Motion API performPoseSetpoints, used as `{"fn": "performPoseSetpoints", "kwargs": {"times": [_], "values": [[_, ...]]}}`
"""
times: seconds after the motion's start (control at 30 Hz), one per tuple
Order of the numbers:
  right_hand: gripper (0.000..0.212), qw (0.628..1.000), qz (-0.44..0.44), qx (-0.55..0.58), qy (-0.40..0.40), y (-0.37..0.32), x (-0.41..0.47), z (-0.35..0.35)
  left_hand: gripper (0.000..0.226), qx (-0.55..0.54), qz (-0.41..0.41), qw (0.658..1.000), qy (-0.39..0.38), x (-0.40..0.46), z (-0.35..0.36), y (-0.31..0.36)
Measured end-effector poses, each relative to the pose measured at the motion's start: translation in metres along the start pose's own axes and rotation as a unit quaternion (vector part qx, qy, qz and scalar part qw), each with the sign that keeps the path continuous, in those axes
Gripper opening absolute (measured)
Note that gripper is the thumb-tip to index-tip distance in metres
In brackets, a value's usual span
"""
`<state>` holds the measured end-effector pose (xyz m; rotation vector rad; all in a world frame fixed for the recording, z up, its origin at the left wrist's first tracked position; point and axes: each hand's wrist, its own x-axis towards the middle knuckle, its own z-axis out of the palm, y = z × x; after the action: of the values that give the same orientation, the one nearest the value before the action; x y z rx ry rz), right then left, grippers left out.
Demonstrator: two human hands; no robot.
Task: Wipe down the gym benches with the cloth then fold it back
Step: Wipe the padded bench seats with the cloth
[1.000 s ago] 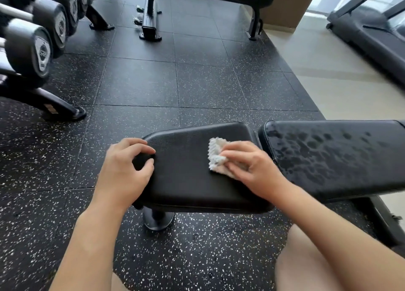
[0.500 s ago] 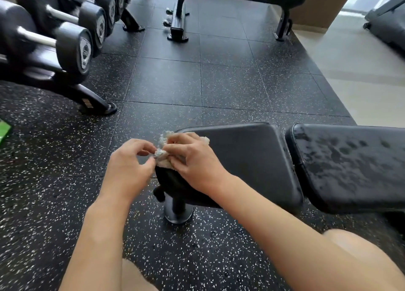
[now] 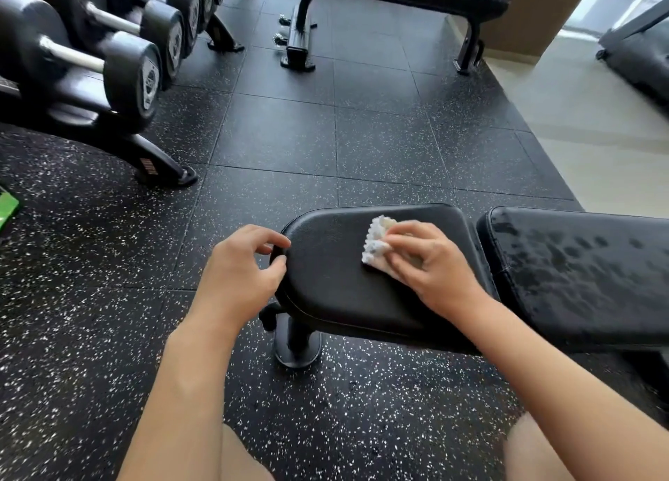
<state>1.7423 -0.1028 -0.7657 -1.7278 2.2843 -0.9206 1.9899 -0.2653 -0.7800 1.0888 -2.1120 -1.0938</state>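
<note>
While right hand presses cloth flat, left grips seat pad edge.

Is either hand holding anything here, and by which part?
The right hand presses the cloth flat under its fingers; the left hand grips the seat pad's end edge.
</note>
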Motion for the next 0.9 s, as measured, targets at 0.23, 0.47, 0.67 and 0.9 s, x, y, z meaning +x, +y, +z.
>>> {"fn": "performPoseSetpoints", "kwargs": {"times": [0.23, 0.47, 0.67, 0.9], "values": [[0.026, 0.997, -0.052, 0.043, -0.029, -0.074, 0.011, 0.057, 0.03, -0.003, -0.016, 1.0, 0.015, 0.006, 0.003, 0.008], [0.02, 0.991, -0.096, 0.004, -0.092, -0.017, -0.067, -0.014, 0.032, 0.024, 0.019, 0.999, 0.019, -0.001, 0.011, 0.015], [0.021, 0.999, 0.036, -0.008, 0.002, 0.059, -0.041, -0.059, 0.034, 0.063, 0.121, 0.99, -0.024, -0.005, 0.049, 0.041], [0.028, 0.997, 0.062, -0.025, 0.032, 0.066, 0.022, -0.036, 0.026, 0.084, 0.162, 0.981, -0.07, -0.003, 0.09, 0.059]]}}
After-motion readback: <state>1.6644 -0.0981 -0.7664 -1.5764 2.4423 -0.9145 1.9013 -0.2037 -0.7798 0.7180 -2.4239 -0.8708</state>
